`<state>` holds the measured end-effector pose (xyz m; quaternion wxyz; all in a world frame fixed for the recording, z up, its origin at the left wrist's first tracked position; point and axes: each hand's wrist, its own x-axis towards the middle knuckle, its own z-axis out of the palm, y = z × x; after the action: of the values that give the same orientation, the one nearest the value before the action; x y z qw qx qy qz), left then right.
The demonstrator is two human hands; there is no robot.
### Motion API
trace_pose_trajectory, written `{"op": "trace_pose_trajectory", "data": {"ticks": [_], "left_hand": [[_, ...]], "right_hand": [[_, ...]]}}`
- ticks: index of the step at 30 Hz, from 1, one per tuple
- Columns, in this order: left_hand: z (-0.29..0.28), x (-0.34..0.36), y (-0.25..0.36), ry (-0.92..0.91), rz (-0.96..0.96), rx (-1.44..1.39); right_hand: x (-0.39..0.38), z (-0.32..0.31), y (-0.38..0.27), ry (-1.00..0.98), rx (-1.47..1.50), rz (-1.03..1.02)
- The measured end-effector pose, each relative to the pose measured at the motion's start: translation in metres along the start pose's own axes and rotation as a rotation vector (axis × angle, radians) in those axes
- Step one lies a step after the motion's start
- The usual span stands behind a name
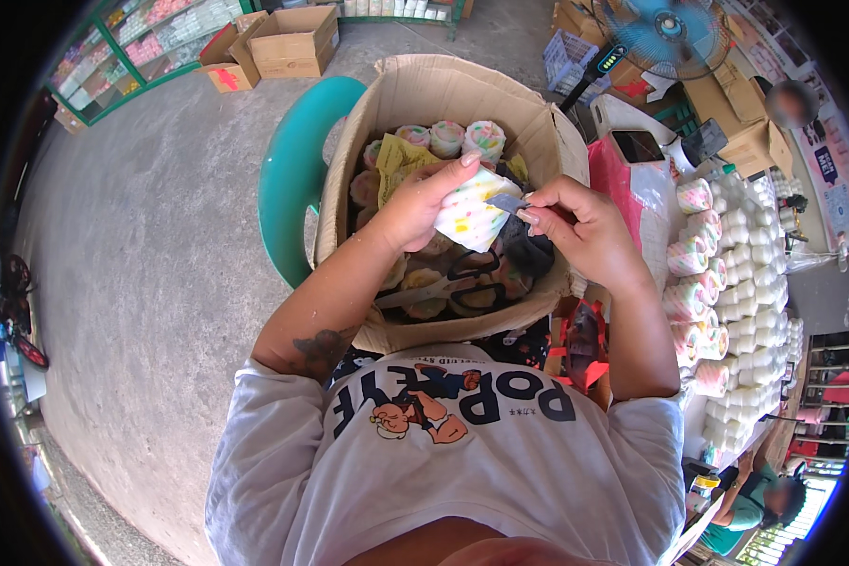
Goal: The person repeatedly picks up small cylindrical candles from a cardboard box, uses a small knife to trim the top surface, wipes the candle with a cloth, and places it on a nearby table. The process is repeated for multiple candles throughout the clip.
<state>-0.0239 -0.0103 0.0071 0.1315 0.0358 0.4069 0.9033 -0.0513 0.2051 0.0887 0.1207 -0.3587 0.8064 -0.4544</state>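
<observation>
My left hand [417, 203] is closed round a white, ridged roll [472, 222] with yellow, green and pink spots, holding it tilted above the open cardboard box [566, 141]. Between the thumb and fingers of my right hand [583, 224] is a small flat grey piece [507, 202], shaped like a blade. Its tip lies against the roll's upper right side. Inside the box are several similar spotted rolls [484, 140], a yellow printed sheet [402, 162] and scissors with black handles [478, 298]. My hands and the roll hide part of the contents.
A teal plastic chair [288, 179] stands left of the box. On the right, a table bears many stacked white rolls [745, 292], spotted rolls [690, 297] and a phone [638, 146]. A fan [665, 33] stands beyond. Another person [740, 514] is at the lower right.
</observation>
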Motion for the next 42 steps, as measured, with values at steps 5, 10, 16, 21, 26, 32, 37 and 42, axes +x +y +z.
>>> {"op": "trace_pose_trajectory", "data": {"ticks": [5, 10, 16, 21, 26, 32, 37, 42], "left_hand": [[0.002, -0.001, 0.001, 0.013, -0.027, 0.02], [0.009, -0.002, 0.0, 0.113, 0.007, 0.162], [0.003, -0.001, 0.003, 0.072, -0.003, 0.097], [0.002, 0.001, 0.002, 0.06, -0.013, 0.079], [0.001, 0.001, 0.0, 0.053, -0.021, 0.066], [0.007, 0.0, -0.001, 0.145, 0.006, 0.205], [0.006, 0.001, 0.007, 0.111, -0.045, 0.047], [0.004, 0.001, 0.009, 0.161, 0.097, -0.087]], "right_hand": [[0.005, -0.001, -0.002, -0.033, -0.181, -0.065], [0.015, -0.012, -0.01, -0.306, 0.051, 0.29], [0.006, -0.005, -0.002, -0.16, 0.09, 0.287], [-0.001, 0.012, 0.004, -0.006, -0.021, -0.033], [0.004, 0.013, 0.003, -0.055, -0.23, -0.127], [0.01, 0.007, -0.001, -0.392, 0.164, 0.318], [0.006, -0.003, 0.008, -0.058, 0.538, 0.294], [-0.001, 0.005, 0.012, -0.042, 0.827, 0.297]]}}
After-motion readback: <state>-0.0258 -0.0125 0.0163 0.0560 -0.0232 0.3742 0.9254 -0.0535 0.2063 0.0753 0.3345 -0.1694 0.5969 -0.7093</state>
